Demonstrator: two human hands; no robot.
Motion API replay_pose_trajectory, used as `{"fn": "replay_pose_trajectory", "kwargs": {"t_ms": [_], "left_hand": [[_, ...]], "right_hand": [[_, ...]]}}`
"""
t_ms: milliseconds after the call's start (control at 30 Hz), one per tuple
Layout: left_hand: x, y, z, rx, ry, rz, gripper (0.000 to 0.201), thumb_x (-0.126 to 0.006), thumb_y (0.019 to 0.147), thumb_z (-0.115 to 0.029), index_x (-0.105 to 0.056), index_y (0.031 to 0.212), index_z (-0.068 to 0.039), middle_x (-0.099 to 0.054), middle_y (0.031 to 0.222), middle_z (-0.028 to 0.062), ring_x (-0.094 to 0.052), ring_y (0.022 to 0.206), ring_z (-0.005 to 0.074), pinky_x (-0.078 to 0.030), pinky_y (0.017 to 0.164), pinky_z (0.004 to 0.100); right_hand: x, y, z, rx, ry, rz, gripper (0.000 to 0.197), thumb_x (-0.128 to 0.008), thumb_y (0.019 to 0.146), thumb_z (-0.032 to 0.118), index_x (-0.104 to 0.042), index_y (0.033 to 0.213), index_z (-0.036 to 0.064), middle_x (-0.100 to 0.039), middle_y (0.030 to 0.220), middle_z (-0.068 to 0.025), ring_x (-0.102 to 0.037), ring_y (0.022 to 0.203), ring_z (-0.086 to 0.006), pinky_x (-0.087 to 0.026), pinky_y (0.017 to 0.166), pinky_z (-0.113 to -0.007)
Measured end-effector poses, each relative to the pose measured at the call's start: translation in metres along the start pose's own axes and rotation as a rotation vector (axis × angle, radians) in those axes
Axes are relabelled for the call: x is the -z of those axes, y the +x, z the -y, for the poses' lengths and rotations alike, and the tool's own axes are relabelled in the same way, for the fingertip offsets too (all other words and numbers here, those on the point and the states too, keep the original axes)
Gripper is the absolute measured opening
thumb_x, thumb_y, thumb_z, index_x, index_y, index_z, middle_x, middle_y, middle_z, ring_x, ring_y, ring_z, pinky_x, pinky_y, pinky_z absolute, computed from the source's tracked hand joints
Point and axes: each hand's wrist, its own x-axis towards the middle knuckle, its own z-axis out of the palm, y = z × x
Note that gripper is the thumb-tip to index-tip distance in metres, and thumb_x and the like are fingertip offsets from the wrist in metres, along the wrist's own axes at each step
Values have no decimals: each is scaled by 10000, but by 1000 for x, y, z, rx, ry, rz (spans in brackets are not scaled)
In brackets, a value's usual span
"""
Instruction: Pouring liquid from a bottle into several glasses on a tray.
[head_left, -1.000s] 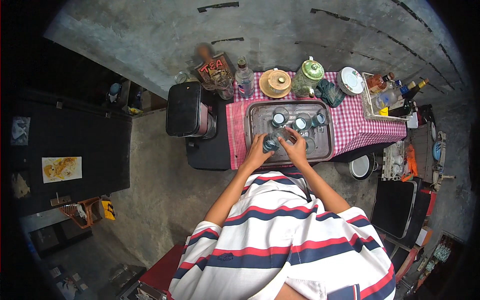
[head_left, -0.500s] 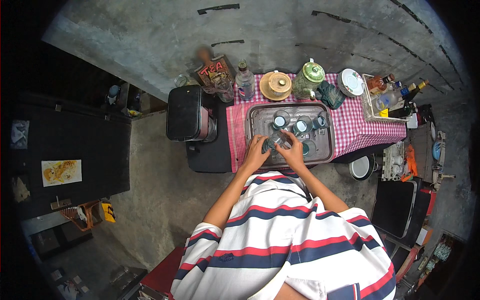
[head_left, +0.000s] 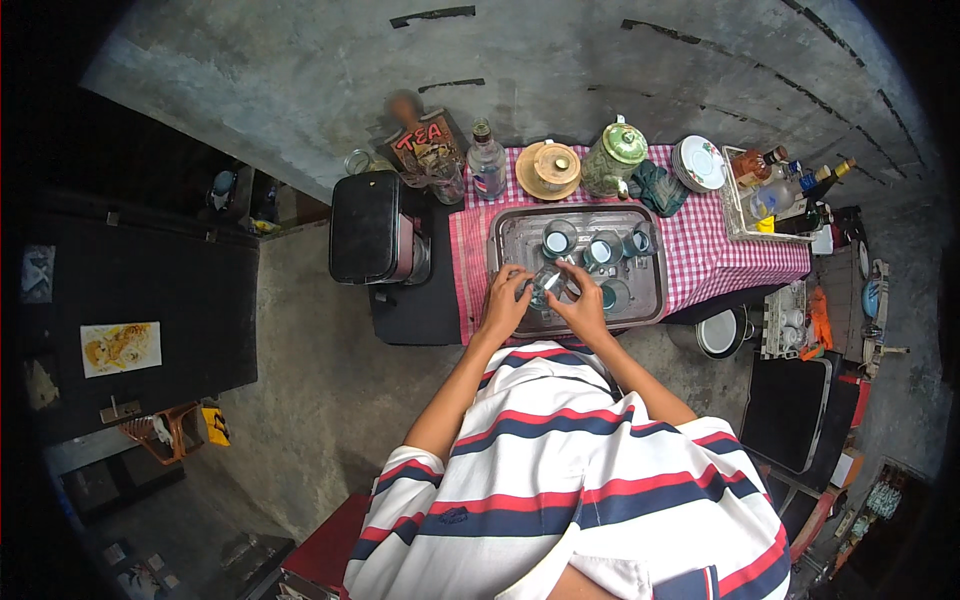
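Note:
A clear drinking glass [head_left: 549, 283] is held between my two hands over the front of a brown metal tray [head_left: 507, 222]. My left hand [head_left: 508, 298] curls its fingers round the glass's left side, and my right hand [head_left: 584, 308] grips it from the right. Behind my hands stand more glasses with a bluish tint: one glass [head_left: 559, 238] at the middle, another glass [head_left: 603, 250] beside it, and a third glass [head_left: 638, 240] to the right. Close to my right hand is one more glass [head_left: 616, 293]. My fingers partly cover the held glass.
Behind the tray, on a red checked cloth [head_left: 700, 262], are a bottle [head_left: 487, 165], a lidded wooden pot [head_left: 553, 168], a green jar [head_left: 615, 160], a dark cloth [head_left: 660, 188] and stacked plates [head_left: 700, 163]. A black appliance [head_left: 367, 228] stands left; a bottle basket [head_left: 740, 215] right.
The glass has turned slightly between my fingers, and my hands have shifted a little. The other glasses stay in place on the tray.

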Motion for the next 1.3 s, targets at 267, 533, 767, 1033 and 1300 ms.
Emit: {"fn": "replay_pose_trajectory", "kwargs": {"t_ms": [267, 533, 767, 1033, 1300], "left_hand": [[4, -2, -6, -8, -33, -4, 181, -662, 848, -64, -677, 1021, -11, -571, 1156, 162, -569, 1091, 360, -458, 934, 433], [6, -4, -11, -38, -82, -41, 179, -670, 833, -35, -667, 1007, 8, -590, 1121, 153, -599, 1067, 344, -476, 917, 409], [9, -4, -20, -102, -94, -94, 170, -672, 817, -11, -657, 985, 12, -592, 1092, 141, -609, 1034, 332, -491, 880, 401], [9, -2, -28, -160, -76, -190, 177, -672, 807, -4, -649, 982, 4, -595, 1050, 134, -612, 993, 318, -496, 853, 394], [7, 1, -30, -172, -84, -191, 177, -679, 801, -3, -648, 975, 7, -591, 1040, 134, -611, 986, 316, -498, 839, 393]], "right_hand": [[3, -5, 8, 16, -109, 45, 551, -767, 747, 81, -585, 1266, 40, -616, 1240, -134, -626, 1106, -252, -549, 836, -350], [6, -9, 19, 139, -135, 73, 566, -774, 746, 64, -570, 1272, 28, -605, 1263, -156, -622, 1126, -290, -521, 886, -359], [13, -7, 26, 252, -150, 106, 578, -772, 746, 56, -554, 1280, 19, -582, 1302, -173, -571, 1217, -329, -480, 994, -385], [15, -6, 31, 400, -181, 73, 594, -777, 748, 21, -554, 1298, 30, -574, 1324, -157, -585, 1201, -279, -507, 937, -346], [19, -7, 38, 412, -195, 74, 585, -772, 753, 41, -547, 1293, 11, -555, 1324, -199, -543, 1251, -351, -467, 1014, -406]]}}
